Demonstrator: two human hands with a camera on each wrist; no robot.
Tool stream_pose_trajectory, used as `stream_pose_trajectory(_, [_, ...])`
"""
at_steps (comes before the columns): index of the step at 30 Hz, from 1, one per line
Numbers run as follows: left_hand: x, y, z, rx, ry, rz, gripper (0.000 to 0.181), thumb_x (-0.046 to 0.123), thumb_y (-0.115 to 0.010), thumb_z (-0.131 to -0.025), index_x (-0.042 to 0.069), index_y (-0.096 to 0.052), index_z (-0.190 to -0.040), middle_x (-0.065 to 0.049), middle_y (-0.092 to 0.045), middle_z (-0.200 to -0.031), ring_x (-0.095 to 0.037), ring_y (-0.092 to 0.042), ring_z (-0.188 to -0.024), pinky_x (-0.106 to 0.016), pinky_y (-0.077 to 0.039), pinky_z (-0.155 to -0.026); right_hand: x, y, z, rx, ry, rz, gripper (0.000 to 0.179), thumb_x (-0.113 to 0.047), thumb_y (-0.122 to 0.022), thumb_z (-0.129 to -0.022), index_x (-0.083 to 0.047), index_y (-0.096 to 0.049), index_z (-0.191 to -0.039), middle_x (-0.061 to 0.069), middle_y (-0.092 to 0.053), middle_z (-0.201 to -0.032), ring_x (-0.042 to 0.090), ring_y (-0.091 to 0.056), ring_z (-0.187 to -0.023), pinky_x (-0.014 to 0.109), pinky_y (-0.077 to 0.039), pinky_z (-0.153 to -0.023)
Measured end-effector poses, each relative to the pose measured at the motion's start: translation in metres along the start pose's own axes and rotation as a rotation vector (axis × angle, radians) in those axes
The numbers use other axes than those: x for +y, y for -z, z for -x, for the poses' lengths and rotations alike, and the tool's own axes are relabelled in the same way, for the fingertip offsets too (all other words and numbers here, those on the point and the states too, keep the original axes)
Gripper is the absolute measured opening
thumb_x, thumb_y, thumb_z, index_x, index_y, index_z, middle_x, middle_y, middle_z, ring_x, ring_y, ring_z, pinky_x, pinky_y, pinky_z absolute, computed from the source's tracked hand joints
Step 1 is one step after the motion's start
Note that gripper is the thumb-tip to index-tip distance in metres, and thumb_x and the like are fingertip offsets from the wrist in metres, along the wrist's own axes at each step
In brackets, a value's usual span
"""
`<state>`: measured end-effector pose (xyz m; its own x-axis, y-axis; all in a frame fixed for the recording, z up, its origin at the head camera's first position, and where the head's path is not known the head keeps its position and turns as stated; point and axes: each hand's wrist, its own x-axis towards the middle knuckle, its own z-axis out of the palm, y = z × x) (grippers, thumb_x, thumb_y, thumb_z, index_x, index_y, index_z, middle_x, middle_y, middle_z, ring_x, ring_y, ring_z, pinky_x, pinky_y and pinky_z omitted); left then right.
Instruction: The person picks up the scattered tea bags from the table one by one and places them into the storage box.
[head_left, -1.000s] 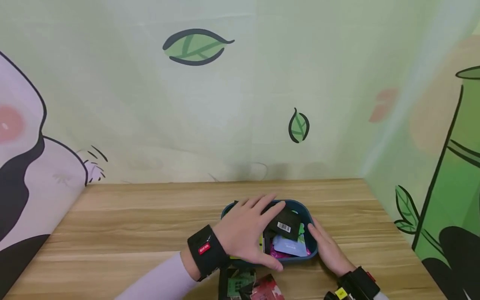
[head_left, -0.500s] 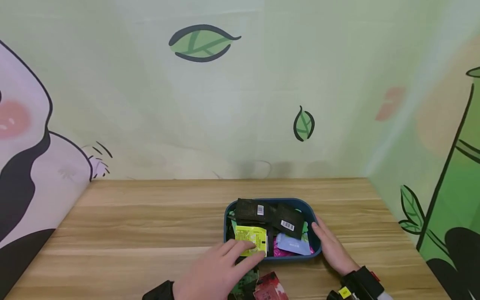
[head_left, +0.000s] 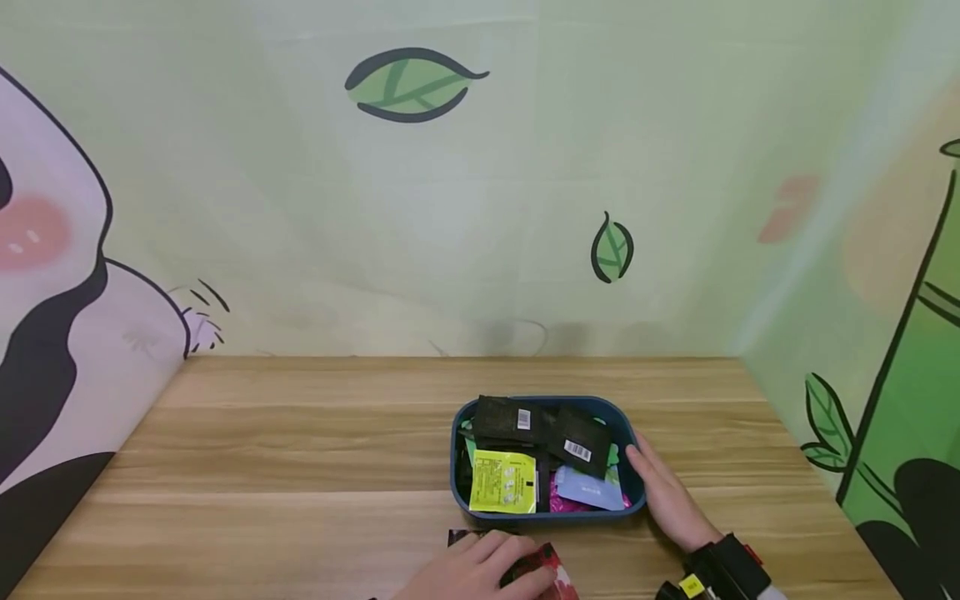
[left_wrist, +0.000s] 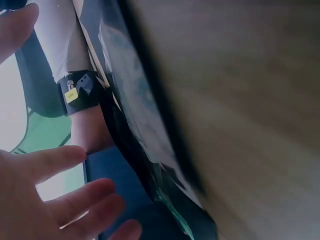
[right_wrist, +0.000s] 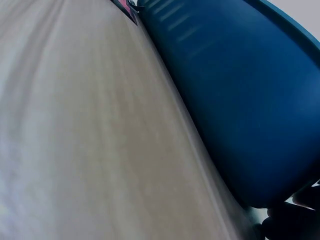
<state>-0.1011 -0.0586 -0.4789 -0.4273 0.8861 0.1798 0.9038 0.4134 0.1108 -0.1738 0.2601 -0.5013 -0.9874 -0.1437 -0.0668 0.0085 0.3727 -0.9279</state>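
A blue plastic basket (head_left: 551,518) stands on the table, holding several small sachets. Among these are a yellow sachet (head_left: 502,482), black sachets with barcode labels (head_left: 581,442) and a pale blue one (head_left: 588,488). My left hand (head_left: 476,571) hovers over or touches flat packets in front of the basket, its fingers apart in the left wrist view. It partly covers a red packet (head_left: 561,577) and a dark one (head_left: 456,536). Against the basket's right side rests my right hand (head_left: 670,500), fingers straight. In the right wrist view the basket's outer wall (right_wrist: 240,90) fills the right side.
The wood-grain table (head_left: 315,433) extends left and right of the basket. Behind it hangs a pale green backdrop (head_left: 450,225) printed with leaves. A printed side wall (head_left: 885,400) borders the table on the right.
My left hand has come back from over the basket toward me, down to the packets in front of it. My right hand has stayed at the basket's side. The view has shifted slightly.
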Motion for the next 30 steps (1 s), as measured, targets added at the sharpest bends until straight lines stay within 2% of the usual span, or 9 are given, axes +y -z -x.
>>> stream_pose_trajectory(7, [-0.002,-0.006,-0.013,-0.148,-0.016,0.034,0.068,0.066,-0.039,-0.094,0.035,-0.034,-0.154,0.004,-0.041,-0.15,-0.01,-0.046,-0.123,-0.023,-0.045,-0.093,0.0,0.0,0.001,-0.004,0.005,-0.005,0.076,-0.05,-0.024,-0.105,0.002,-0.013,-0.16,0.022,-0.012,-0.165,0.037,-0.007,-0.151,0.057,-0.007,-0.117])
stream_pose_trajectory(10, [-0.001,-0.007,-0.017,-0.184,-0.013,0.034,0.067,0.066,-0.037,-0.095,0.038,-0.033,-0.155,0.004,-0.041,-0.15,-0.01,-0.047,-0.123,-0.025,-0.046,-0.093,0.0,0.0,0.001,-0.007,-0.004,0.004,0.077,-0.052,-0.023,-0.105,0.0,-0.012,-0.16,0.021,-0.012,-0.165,0.037,-0.007,-0.151,0.057,-0.007,-0.116])
stream_pose_trajectory(18, [-0.001,-0.005,-0.022,-0.199,-0.032,-0.007,0.059,0.065,-0.041,-0.094,0.04,-0.043,-0.147,0.007,-0.049,-0.136,-0.008,-0.048,-0.113,-0.021,-0.045,-0.09,0.0,0.0,0.0,-0.008,0.024,0.003,0.074,-0.049,-0.023,-0.106,-0.001,-0.014,-0.16,0.021,-0.014,-0.165,0.037,-0.008,-0.151,0.058,-0.008,-0.116])
stream_pose_trajectory(25, [-0.002,-0.007,-0.024,-0.183,-0.063,0.051,0.047,0.061,-0.046,-0.095,0.039,-0.053,-0.136,0.008,-0.05,-0.131,-0.005,-0.045,-0.105,-0.018,-0.043,-0.086,0.0,0.001,0.0,-0.012,0.019,-0.005,0.075,-0.049,-0.023,-0.106,0.0,-0.013,-0.16,0.021,-0.012,-0.165,0.037,-0.007,-0.151,0.058,-0.007,-0.116])
stream_pose_trajectory(30, [-0.003,-0.01,-0.023,-0.168,-0.084,0.099,0.04,0.054,-0.046,-0.098,0.035,-0.059,-0.13,0.009,-0.051,-0.124,-0.001,-0.044,-0.101,-0.01,-0.036,-0.086,0.0,0.0,0.001,-0.013,0.016,-0.005,0.075,-0.05,-0.024,-0.105,0.001,-0.012,-0.16,0.022,-0.012,-0.165,0.037,-0.006,-0.151,0.058,-0.007,-0.116])
